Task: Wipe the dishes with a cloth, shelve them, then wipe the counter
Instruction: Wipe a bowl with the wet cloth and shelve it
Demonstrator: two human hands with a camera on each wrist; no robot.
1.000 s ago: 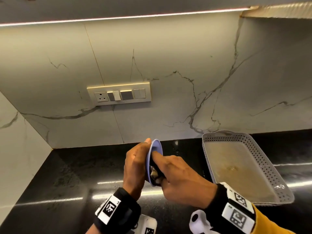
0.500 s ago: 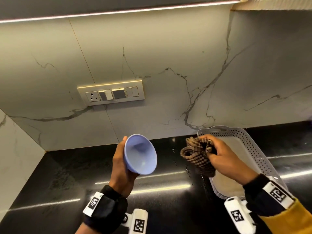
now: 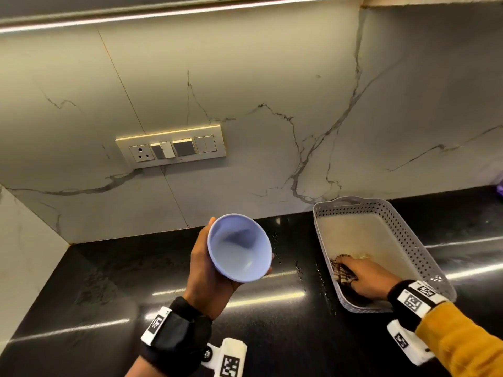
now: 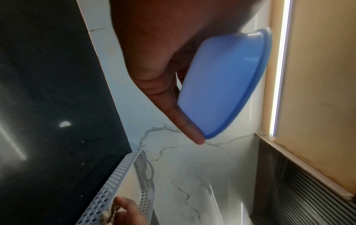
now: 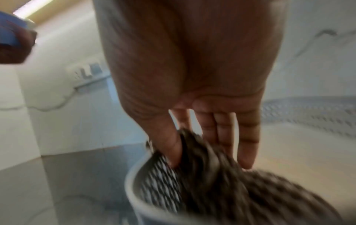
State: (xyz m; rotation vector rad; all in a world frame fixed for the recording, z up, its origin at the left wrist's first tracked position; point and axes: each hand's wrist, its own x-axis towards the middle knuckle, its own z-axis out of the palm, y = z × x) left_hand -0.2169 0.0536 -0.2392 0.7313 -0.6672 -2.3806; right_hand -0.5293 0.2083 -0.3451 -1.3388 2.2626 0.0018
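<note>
My left hand [image 3: 206,270] grips a pale blue bowl [image 3: 239,247] from behind, tilted so its mouth faces me, above the black counter [image 3: 109,295]. In the left wrist view the bowl [image 4: 227,82] lies against the fingers [image 4: 185,121]. My right hand [image 3: 364,276] is down inside the grey perforated basket [image 3: 424,240], at its near end, lying over a brown checked cloth [image 3: 341,272]. The blurred right wrist view has the cloth [image 5: 221,182] caught between thumb and nearly straight fingers [image 5: 246,137], just inside the basket wall [image 5: 133,187].
A switch and socket panel [image 3: 171,148] is set in the marble wall behind the counter. Water droplets [image 3: 299,268] dot the counter between bowl and basket. A lit strip runs under the cabinet above. Something purple [image 3: 500,190] shows at the far right edge.
A second ago my right hand was wiping inside the bowl with the cloth. It has since pulled out, swung right and gone down into the basket with the cloth. The bowl now faces me.
</note>
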